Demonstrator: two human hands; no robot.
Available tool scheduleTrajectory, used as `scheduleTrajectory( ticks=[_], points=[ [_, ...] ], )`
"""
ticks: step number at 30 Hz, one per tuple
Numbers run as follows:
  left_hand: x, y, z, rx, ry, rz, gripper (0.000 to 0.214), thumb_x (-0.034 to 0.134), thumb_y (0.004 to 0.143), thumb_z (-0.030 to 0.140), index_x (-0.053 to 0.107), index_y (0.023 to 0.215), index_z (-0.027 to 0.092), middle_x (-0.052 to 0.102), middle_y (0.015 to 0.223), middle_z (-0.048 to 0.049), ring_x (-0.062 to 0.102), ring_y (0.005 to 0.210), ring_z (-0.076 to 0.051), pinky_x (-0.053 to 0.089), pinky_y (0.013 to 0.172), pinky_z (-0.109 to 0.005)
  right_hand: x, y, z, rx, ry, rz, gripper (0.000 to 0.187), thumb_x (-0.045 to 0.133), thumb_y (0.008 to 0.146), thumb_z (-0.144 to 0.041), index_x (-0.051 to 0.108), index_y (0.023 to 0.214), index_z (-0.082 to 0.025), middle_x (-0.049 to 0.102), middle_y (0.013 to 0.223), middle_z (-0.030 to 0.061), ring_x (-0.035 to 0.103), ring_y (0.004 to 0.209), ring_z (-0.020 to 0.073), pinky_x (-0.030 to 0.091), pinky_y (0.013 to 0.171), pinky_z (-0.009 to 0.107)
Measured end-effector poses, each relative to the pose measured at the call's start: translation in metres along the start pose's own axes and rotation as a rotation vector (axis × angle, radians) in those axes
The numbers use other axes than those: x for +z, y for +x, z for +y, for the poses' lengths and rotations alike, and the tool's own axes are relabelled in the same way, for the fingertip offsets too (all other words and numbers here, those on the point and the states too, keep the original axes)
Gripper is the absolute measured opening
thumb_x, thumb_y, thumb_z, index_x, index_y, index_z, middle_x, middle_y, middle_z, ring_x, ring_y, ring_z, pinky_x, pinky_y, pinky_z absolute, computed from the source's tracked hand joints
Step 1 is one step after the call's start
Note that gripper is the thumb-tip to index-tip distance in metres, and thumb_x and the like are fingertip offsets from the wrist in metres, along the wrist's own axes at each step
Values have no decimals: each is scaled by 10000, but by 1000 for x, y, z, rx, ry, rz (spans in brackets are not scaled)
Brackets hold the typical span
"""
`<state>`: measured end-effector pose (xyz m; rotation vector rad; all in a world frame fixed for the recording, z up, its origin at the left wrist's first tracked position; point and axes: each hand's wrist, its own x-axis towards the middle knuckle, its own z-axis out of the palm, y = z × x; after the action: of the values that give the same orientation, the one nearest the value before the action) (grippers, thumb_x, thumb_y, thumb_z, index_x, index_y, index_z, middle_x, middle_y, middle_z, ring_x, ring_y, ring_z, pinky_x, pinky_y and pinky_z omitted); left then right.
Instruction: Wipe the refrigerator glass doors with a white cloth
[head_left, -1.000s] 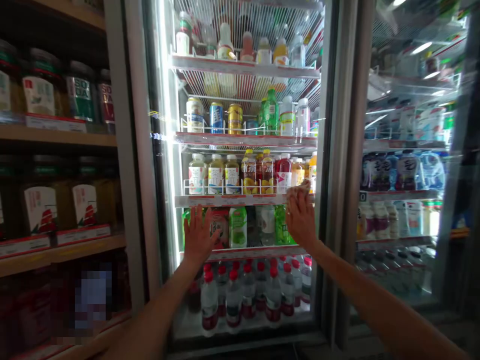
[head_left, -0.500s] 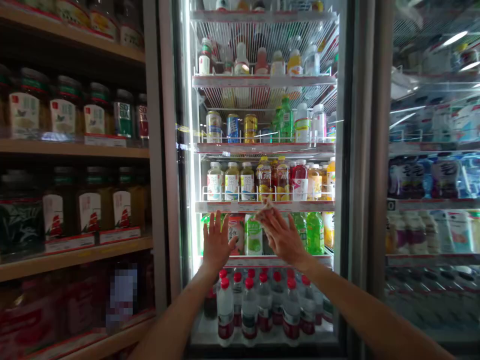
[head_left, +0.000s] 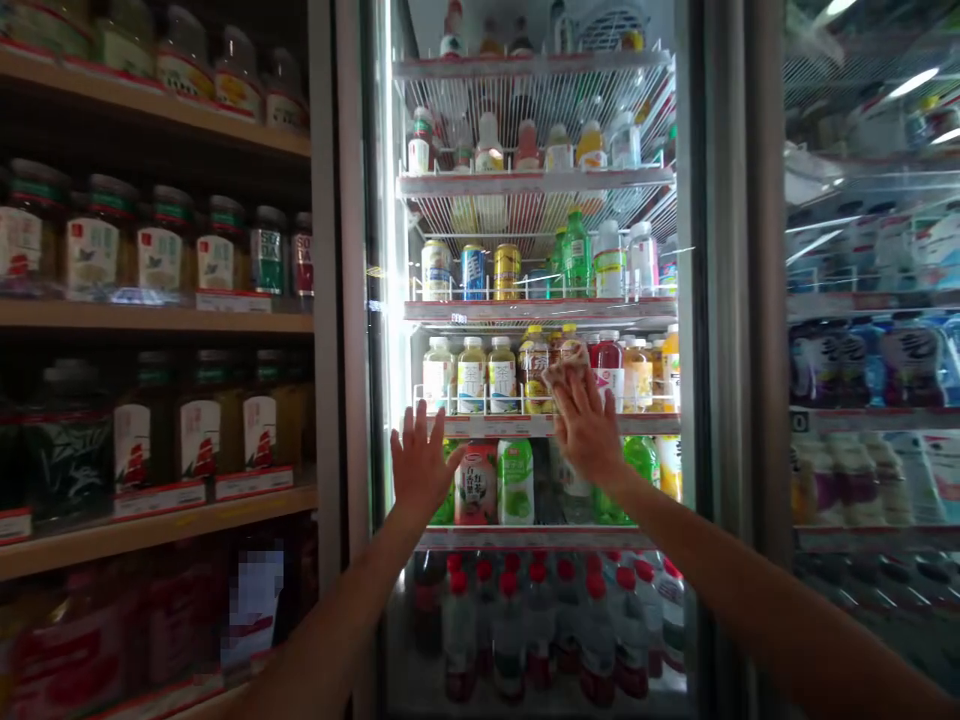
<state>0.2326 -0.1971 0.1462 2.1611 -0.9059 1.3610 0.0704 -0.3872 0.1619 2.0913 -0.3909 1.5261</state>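
My left hand (head_left: 421,465) is raised with its fingers spread, in front of the left side of a lit drinks cooler's glass door (head_left: 551,480). It holds nothing; whether the palm touches the glass I cannot tell. Under the fingers of my right hand (head_left: 589,425) lies a crumpled pale cloth (head_left: 564,368), held up at the pane. Behind the cloth stand yellow-capped tea bottles (head_left: 534,370) and a red drink bottle (head_left: 609,370). Below and between the hands, a green-labelled bottle (head_left: 515,485) and a reddish one (head_left: 476,487) show through the glass.
Wooden shelves (head_left: 150,318) with bottles and jars stand on the left. A metal door frame (head_left: 341,300) lies between them and the cooler. Another glass-fronted cooler (head_left: 862,410) is on the right. Red-capped bottles (head_left: 508,630) fill the cooler's bottom.
My right hand has moved up and to the right with the cloth, from the shelf edge to in front of the tea bottles. My left hand has shifted slightly left. The view has tilted upward.
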Motion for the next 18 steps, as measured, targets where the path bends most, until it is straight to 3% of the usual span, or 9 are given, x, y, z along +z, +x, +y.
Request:
scheduleTrajectory(
  ticks=[3,5,10,12,15,16,18],
  points=[
    [-2,8,1,-20,-8,-57,670,471,841,497,290,1397,169,152,1494,-127,120,1381,-303,261,1059,-530,1,-9,2,-316,35,-79,593,439,839,-237,289,1413,-227,239,1488,35,100,1387,258,128,1092,507],
    [-1,7,2,-22,-7,-75,695,475,837,504,261,1407,171,124,1500,-116,100,1385,-292,272,1059,-515,0,-12,14,-391,28,-86,597,432,845,-232,265,1417,-264,274,1475,15,127,1385,230,124,1095,506],
    [2,2,4,-35,-12,-91,703,456,845,509,221,1418,176,102,1504,-109,75,1389,-282,226,1077,-517,-5,3,47,166,-76,78,500,362,894,-286,351,1381,-174,264,1470,113,192,1364,291,228,1038,545],
    [2,2,4,-36,-21,-88,702,443,849,513,218,1419,170,95,1505,-113,55,1390,-284,212,1081,-517,-6,3,45,124,-67,43,498,371,889,-290,370,1374,-175,262,1472,106,175,1368,297,245,1038,526],
    [4,3,3,-25,-24,-78,695,415,859,518,211,1421,164,86,1506,-117,42,1391,-279,204,1085,-512,-7,-1,42,-166,-24,-73,491,371,886,-260,362,1376,-240,287,1470,39,171,1375,239,195,1081,485],
    [5,2,2,-19,-23,-76,691,406,862,521,212,1421,164,86,1506,-117,44,1391,-280,208,1082,-513,-8,0,46,-169,-23,-76,486,366,889,-262,362,1374,-252,292,1468,30,184,1371,230,183,1086,489],
    [7,2,1,-9,-20,-71,681,387,867,525,212,1421,168,91,1505,-118,55,1391,-282,216,1076,-521,-8,3,58,71,-42,-3,474,355,895,-286,379,1365,-226,286,1468,65,226,1353,260,210,1061,531]
  ],
)
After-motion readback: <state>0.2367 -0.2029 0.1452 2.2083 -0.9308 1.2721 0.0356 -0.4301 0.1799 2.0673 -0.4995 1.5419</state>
